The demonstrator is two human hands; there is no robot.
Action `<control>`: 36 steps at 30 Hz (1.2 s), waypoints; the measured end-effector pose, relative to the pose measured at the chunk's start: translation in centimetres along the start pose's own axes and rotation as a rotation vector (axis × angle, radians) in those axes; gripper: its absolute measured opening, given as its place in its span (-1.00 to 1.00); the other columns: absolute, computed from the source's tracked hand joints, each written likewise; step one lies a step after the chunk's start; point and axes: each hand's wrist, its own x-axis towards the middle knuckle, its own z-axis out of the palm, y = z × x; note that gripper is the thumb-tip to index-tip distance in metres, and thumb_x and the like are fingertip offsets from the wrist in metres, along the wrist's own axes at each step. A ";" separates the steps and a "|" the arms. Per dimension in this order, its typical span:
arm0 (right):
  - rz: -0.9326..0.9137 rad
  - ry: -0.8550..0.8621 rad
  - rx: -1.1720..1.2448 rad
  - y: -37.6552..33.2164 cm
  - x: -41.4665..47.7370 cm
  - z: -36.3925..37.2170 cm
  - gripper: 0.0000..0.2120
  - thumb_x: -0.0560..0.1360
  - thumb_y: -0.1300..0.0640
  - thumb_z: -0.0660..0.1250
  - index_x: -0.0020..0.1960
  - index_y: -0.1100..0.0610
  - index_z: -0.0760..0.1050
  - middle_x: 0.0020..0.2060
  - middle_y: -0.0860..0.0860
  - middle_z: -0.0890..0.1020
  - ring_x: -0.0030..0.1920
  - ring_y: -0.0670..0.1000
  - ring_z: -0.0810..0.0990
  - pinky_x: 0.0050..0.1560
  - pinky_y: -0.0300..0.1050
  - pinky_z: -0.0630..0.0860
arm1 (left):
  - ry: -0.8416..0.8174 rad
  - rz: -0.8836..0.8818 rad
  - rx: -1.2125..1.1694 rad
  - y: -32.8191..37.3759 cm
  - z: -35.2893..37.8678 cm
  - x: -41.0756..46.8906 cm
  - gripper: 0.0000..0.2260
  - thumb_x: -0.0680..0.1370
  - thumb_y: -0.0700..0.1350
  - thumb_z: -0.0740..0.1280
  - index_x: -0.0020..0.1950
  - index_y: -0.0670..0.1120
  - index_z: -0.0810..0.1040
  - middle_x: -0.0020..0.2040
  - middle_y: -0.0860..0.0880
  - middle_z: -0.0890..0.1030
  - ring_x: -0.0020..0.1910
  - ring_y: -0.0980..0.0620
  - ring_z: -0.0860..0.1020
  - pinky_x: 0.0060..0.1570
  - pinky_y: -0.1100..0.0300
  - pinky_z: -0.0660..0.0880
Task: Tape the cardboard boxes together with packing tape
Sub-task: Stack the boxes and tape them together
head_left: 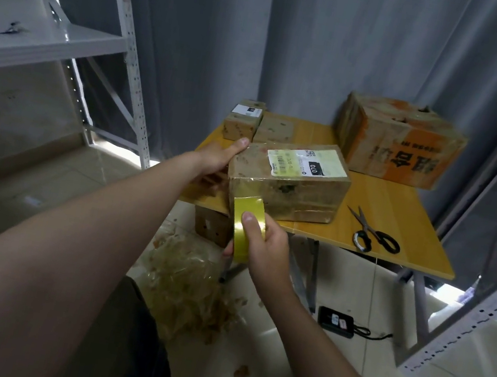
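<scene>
Closed box (pixel 305 195); R grip (pixel 266 248) holds tape roll (pixel 245 206).

I see my left hand (pixel 217 158) gripping the left end of the labelled box (pixel 288 179) at the surface's (pixel 403 209) near left corner. My right hand (pixel 266 248) holds the yellow tape roll (pixel 246 231) against the box's near face. Scissors (pixel 371 235) lie by the near edge, and an orange box (pixel 398 141) stands at the far right corner.

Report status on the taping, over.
Left hand grips labelled box, left end. Right hand holds tape roll at its near corner. Scissors lie apart on table, nothing blocking.
</scene>
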 end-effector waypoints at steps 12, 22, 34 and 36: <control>0.097 0.122 0.093 -1.9 2.1 0.9 -0.68 0.69 -0.03 0.28 0.05 0.23 0.62 -0.41 0.24 0.66 -0.44 0.14 0.67 -0.41 -0.15 0.58 | -0.182 0.393 -0.015 -2.1 0.2 -0.5 -0.12 0.38 0.28 0.55 0.62 0.31 0.21 0.46 0.18 0.39 0.45 0.09 0.42 0.21 0.26 0.45; -0.034 0.067 -0.015 0.3 1.0 0.3 -0.64 0.63 -0.16 0.23 -0.02 0.09 0.62 -0.35 0.13 0.71 -0.29 0.11 0.73 -0.11 0.03 0.68 | -0.095 0.348 -0.078 -3.2 0.2 -0.3 -0.19 0.23 0.31 0.60 0.44 0.46 0.40 0.05 0.45 0.64 0.22 0.13 0.61 0.23 -0.07 0.62; 0.161 0.194 -0.176 4.4 0.0 0.3 -0.47 0.71 -0.13 0.15 -0.15 0.24 0.63 -0.43 0.11 0.68 -0.42 0.06 0.69 -0.27 -0.01 0.65 | -0.064 0.398 0.033 -2.2 -0.1 -1.5 -0.08 0.25 0.43 0.55 0.57 0.34 0.30 0.10 0.48 0.58 0.31 0.15 0.54 0.09 0.13 0.60; 0.178 0.180 -0.151 4.7 0.0 0.3 -0.46 0.72 -0.14 0.14 -0.11 0.25 0.63 -0.42 0.13 0.68 -0.41 0.09 0.69 -0.27 0.03 0.65 | -0.074 0.413 0.039 -2.0 -0.1 -1.5 -0.11 0.30 0.44 0.47 0.59 0.32 0.29 0.34 0.35 0.49 0.38 0.13 0.47 0.12 0.18 0.53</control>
